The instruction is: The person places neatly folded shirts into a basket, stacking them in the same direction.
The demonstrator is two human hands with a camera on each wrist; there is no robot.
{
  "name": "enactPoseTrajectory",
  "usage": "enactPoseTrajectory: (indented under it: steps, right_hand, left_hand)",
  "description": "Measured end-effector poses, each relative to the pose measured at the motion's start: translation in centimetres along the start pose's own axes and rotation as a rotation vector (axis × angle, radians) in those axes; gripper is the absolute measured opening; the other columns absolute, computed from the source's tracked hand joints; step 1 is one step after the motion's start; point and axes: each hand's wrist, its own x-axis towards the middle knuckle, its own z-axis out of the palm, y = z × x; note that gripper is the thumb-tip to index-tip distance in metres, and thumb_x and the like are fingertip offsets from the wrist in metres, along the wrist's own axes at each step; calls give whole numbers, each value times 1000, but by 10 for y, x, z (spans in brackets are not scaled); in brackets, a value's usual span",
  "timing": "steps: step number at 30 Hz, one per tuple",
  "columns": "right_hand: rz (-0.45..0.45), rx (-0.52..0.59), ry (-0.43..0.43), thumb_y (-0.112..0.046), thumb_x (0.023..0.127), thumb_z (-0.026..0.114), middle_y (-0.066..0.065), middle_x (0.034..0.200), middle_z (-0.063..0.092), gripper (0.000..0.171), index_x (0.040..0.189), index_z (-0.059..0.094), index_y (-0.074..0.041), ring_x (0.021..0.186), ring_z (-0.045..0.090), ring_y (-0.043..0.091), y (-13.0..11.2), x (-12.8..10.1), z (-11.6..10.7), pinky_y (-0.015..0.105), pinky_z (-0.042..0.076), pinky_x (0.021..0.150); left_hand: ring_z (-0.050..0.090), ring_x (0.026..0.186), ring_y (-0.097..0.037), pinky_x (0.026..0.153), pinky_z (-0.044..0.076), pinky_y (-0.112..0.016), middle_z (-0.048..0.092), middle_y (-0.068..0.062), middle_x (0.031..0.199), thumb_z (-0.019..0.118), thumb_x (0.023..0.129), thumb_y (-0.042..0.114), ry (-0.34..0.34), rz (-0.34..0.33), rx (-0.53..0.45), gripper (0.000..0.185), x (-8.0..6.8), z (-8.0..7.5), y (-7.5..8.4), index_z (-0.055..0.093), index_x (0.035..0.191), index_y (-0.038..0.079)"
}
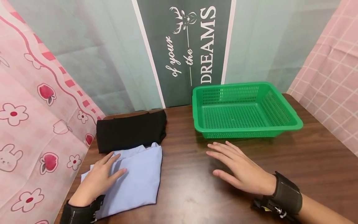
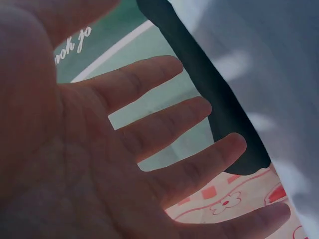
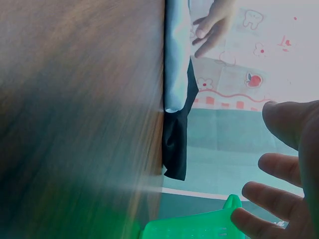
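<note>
A folded light blue cloth garment (image 1: 139, 180) lies at the left of the table, with a folded black cloth (image 1: 130, 132) just behind it. Over the blue garment hovers my left hand (image 1: 99, 177), its fingers spread and holding nothing. In the left wrist view those fingers (image 2: 169, 129) are straight and apart from the fabric. My right hand (image 1: 237, 166) hangs above the table in front of the green plastic basket (image 1: 249, 129), fingers extended and nothing in them. The right wrist view shows its thumb (image 3: 284, 122) and fingers well apart from the cloths.
The basket stands at the back right with bare slotted mesh inside. Brown wood table (image 1: 184, 186) runs between the cloths and the right hand. Curtains close in the table: pink printed (image 1: 25, 130) at left, green (image 1: 114, 62) behind, pink checked (image 1: 332, 74) at right.
</note>
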Motion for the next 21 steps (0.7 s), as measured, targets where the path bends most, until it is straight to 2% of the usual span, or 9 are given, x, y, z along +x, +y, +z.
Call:
enactPoseTrajectory:
  steps: [8,16,21]
  right_hand:
    - [-6,-6,6,-31,98,76,3,162,51,63,155,53,-20,150,47,29,5,2,-4,27,4,134]
    - [-13,-9,-4,-34,99,75,3,162,50,63,155,52,-21,152,45,24,6,2,-3,28,4,134]
    - [-33,-2,-10,-34,99,74,3,162,51,60,153,54,-17,152,46,24,6,1,2,29,5,134]
  left_hand:
    - [56,130,-62,99,48,-74,50,-40,150,81,89,53,-31,-7,-13,78,2,2,-3,62,142,-2]
    - [52,135,-60,102,48,-72,52,-37,150,80,88,58,-67,12,6,83,6,5,0,61,143,-1]
    - [52,135,-59,102,48,-72,55,-35,148,80,87,60,-85,19,12,85,4,9,2,61,144,0]
